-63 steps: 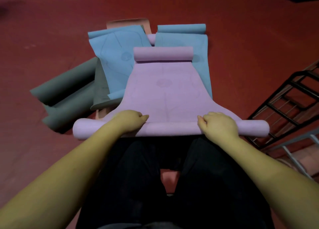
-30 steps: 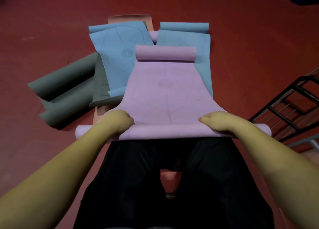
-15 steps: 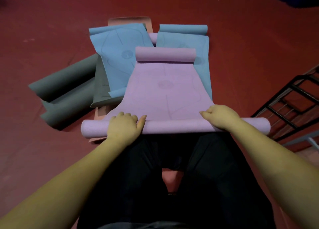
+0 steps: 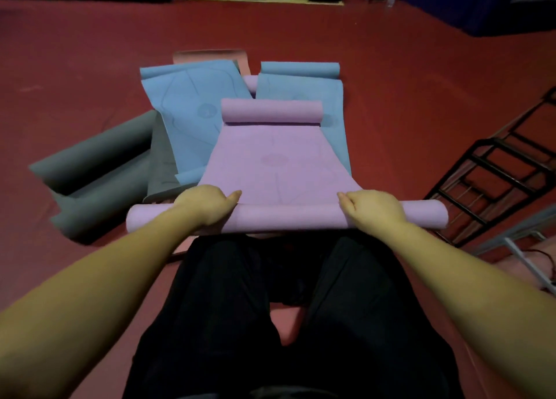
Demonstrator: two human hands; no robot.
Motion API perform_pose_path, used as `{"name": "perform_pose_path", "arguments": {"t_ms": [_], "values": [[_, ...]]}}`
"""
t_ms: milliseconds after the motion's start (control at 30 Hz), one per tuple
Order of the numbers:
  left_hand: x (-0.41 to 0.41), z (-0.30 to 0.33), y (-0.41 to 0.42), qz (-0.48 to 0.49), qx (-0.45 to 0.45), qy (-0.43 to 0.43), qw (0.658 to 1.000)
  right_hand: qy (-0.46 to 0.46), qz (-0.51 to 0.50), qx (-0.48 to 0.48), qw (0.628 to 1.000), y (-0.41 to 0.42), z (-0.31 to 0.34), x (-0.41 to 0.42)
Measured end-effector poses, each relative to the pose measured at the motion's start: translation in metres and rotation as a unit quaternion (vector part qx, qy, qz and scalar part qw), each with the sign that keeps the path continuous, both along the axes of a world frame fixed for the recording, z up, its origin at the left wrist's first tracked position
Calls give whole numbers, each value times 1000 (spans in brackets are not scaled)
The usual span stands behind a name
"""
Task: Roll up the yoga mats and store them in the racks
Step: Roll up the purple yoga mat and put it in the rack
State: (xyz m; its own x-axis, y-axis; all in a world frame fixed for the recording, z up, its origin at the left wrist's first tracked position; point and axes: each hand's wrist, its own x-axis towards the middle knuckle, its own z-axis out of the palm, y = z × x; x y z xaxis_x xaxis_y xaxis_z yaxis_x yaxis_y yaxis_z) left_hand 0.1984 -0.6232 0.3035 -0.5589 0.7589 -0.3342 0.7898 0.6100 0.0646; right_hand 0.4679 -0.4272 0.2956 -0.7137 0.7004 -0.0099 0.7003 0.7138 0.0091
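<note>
Purple yoga mat (image 4: 272, 160) is lying on the red floor (image 4: 406, 97) before the kneeling person, its near end wound into a roll (image 4: 288, 219) and its far end curling too. Both hands are grasping that near roll: the left hand (image 4: 207, 204) is curling over it left of centre, the right hand (image 4: 373, 207) right of centre. Blue mats (image 4: 192, 109) are lying beneath and beyond, grey mats (image 4: 99, 169) are sitting at left, and a black rack (image 4: 493, 185) is standing at right.

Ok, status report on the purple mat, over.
Left hand and right hand both grip the near roll. Purple mat partly rolled, far end curled too. Nothing blocking; rack on the right.
</note>
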Motion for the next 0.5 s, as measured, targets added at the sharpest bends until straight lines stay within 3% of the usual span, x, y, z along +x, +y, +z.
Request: {"name": "perform_pose_path", "arguments": {"t_ms": [133,267,367,500], "values": [[5,16,-4,19,-56,-74,996,-90,12,-113,989,4,21,7],[15,-4,-15,20,-72,-93,993,-144,20,-211,967,3,11,9],[16,-12,-17,23,-53,-82,995,-133,26,-233,963,7,8,3],[15,-15,-17,20,-18,-81,996,-98,64,-193,974,8,-1,4]]}}
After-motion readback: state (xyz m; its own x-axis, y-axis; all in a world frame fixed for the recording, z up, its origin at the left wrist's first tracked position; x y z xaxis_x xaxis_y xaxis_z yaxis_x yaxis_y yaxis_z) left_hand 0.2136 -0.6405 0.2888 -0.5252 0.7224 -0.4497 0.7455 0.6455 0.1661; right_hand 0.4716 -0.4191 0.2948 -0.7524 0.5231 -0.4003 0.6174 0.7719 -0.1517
